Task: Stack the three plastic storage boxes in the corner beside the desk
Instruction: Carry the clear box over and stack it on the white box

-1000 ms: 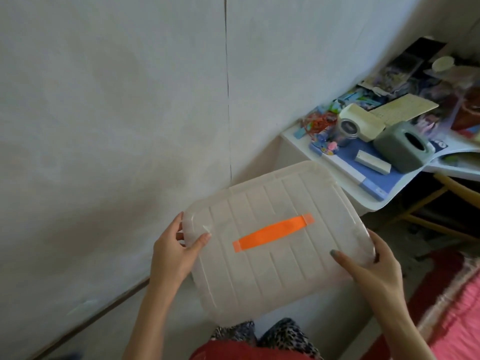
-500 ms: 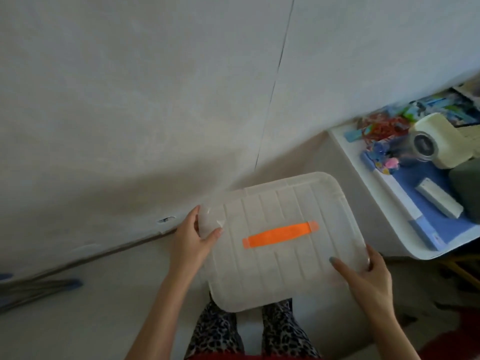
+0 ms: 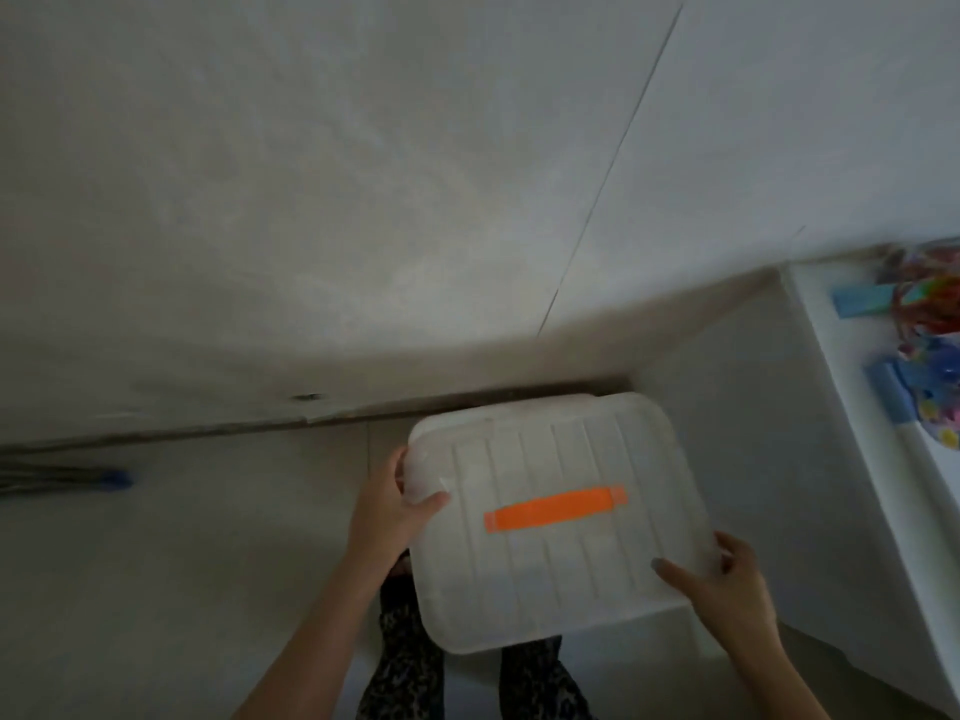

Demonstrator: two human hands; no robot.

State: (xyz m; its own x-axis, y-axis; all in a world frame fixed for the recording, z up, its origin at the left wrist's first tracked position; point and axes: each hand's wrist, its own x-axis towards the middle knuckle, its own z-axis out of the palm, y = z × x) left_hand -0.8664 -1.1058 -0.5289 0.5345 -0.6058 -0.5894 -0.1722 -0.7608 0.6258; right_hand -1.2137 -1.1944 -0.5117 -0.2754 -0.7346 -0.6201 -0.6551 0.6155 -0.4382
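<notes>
Translucent plastic storage box (image 3: 550, 584) (orange handle (image 3: 556, 509) on top) is gripped at opposite edges by the curled fingers (image 3: 670, 570) of left hand (image 3: 387, 517) and right hand (image 3: 727, 589), beside the table (image 3: 821, 330)

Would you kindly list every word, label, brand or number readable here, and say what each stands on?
No text can be read.
The translucent white plastic storage box with the orange strip handle on its lid shows no print.
The colourful clutter on the white desk is too blurred to tell whether it bears any.
</notes>
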